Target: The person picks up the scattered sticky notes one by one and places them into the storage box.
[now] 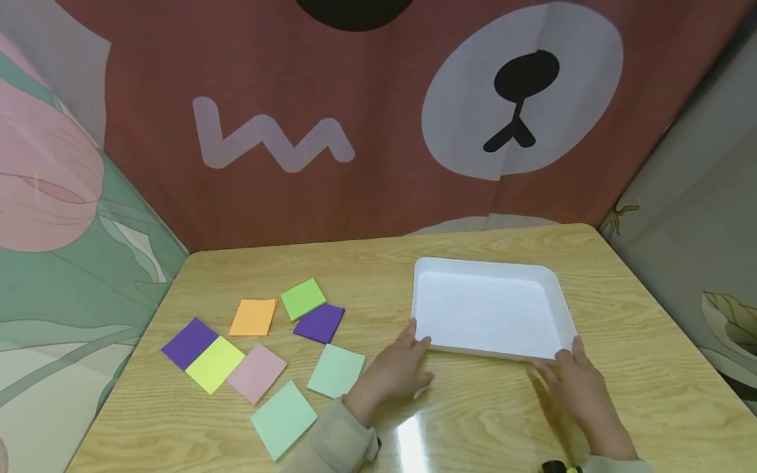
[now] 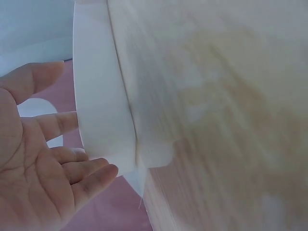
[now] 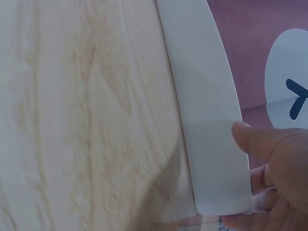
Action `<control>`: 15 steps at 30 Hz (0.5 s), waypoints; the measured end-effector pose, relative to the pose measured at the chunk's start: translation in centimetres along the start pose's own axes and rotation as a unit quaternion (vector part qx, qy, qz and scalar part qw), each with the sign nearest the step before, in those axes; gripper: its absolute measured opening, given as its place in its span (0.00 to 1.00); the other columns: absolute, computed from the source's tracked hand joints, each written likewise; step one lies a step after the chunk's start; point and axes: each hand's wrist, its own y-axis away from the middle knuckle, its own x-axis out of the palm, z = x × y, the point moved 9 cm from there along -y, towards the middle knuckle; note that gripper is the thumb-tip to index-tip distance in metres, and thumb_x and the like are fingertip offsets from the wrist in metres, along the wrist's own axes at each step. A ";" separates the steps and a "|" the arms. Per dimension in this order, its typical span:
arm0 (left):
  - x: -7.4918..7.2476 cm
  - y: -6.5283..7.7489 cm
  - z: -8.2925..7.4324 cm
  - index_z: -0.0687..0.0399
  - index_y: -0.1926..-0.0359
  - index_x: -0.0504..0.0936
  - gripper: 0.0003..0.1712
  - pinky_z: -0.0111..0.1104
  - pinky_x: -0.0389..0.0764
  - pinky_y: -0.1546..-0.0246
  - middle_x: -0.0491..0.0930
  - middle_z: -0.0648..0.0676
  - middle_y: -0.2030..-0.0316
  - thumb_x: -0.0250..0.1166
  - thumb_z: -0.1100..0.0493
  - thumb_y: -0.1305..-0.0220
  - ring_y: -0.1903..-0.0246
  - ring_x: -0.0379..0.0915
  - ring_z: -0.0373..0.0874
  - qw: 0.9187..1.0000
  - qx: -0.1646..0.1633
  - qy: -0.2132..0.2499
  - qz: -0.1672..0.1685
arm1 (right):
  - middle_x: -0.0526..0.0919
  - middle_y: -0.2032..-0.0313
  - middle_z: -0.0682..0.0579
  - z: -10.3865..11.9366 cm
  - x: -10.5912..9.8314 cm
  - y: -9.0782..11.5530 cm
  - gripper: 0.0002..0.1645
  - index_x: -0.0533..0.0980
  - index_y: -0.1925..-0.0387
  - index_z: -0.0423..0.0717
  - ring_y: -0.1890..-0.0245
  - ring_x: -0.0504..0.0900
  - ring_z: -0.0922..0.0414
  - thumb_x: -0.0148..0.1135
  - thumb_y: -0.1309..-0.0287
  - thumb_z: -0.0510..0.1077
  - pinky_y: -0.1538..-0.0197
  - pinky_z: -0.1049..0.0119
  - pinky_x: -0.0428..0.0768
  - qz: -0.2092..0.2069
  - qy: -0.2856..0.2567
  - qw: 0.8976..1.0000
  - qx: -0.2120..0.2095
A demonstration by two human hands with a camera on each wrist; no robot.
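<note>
the tray [image 1: 491,305] is touched by the left hand [image 1: 395,369] and right hand [image 1: 582,387], fingers loosely extended; sleeves [image 1: 338,439] are cut off.

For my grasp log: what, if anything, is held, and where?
The left hand only touches the white tray at its near left corner; the right hand touches the near right one. Whether that grip holds cannot be told.

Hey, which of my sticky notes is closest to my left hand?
The mint-green sticky note directly beside your left hand. The other mint-green one lies farther off, beside your sleeve; the remaining notes are different colours.
</note>
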 end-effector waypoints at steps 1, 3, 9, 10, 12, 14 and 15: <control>0.0 0.0 0.0 0.54 0.38 0.57 0.35 0.43 0.57 0.42 0.40 0.63 0.33 0.56 0.48 0.43 0.38 0.44 0.54 1.000 0.000 0.001 0.000 | 0.44 0.49 0.11 0.0 0.0 0.0 0.37 0.61 0.60 0.18 0.54 0.55 0.22 0.42 0.38 0.56 0.56 0.32 0.66 -0.002 0.001 1.000 -0.002; 0.0 0.1 -0.1 0.54 0.38 0.57 0.34 0.43 0.58 0.42 0.40 0.63 0.34 0.56 0.48 0.43 0.39 0.46 0.55 1.000 0.001 0.000 -0.002 | 0.44 0.49 0.10 -0.1 0.0 0.0 0.36 0.62 0.61 0.18 0.55 0.57 0.22 0.43 0.39 0.55 0.58 0.33 0.67 -0.004 0.003 1.000 -0.004; 0.0 0.3 -0.2 0.54 0.38 0.58 0.34 0.44 0.63 0.44 0.41 0.65 0.34 0.56 0.49 0.44 0.42 0.53 0.57 1.000 0.002 -0.013 -0.005 | 0.48 0.51 0.10 0.1 -0.3 -0.1 0.29 0.64 0.66 0.21 0.61 0.64 0.23 0.49 0.41 0.50 0.65 0.37 0.72 -0.027 0.008 0.999 -0.016; 0.0 0.3 -0.2 0.54 0.38 0.58 0.34 0.44 0.63 0.45 0.41 0.65 0.34 0.56 0.50 0.44 0.42 0.54 0.58 1.000 0.002 -0.015 -0.004 | 0.48 0.52 0.10 0.1 -0.4 -0.1 0.28 0.64 0.67 0.21 0.62 0.65 0.23 0.50 0.42 0.50 0.65 0.37 0.73 -0.031 0.010 0.999 -0.016; 0.1 0.4 -0.2 0.54 0.38 0.58 0.33 0.44 0.64 0.46 0.42 0.65 0.34 0.56 0.50 0.44 0.43 0.54 0.58 1.000 0.004 -0.018 -0.005 | 0.49 0.52 0.10 0.1 -0.5 -0.1 0.27 0.65 0.68 0.22 0.63 0.66 0.24 0.50 0.42 0.49 0.66 0.38 0.73 -0.035 0.013 0.999 -0.016; 0.1 0.5 -0.3 0.54 0.38 0.59 0.33 0.43 0.65 0.46 0.42 0.65 0.34 0.56 0.51 0.44 0.42 0.54 0.57 1.000 0.005 -0.020 -0.005 | 0.49 0.52 0.10 0.1 -0.5 0.0 0.27 0.65 0.68 0.22 0.63 0.65 0.24 0.51 0.42 0.49 0.66 0.38 0.73 -0.035 0.015 0.999 -0.012; 0.1 0.5 -0.3 0.54 0.38 0.59 0.33 0.43 0.65 0.46 0.42 0.65 0.34 0.56 0.51 0.44 0.42 0.53 0.57 1.000 0.006 -0.021 -0.006 | 0.49 0.52 0.10 0.1 -0.5 -0.1 0.28 0.66 0.67 0.22 0.63 0.65 0.24 0.50 0.42 0.50 0.65 0.37 0.73 -0.034 0.015 0.999 -0.009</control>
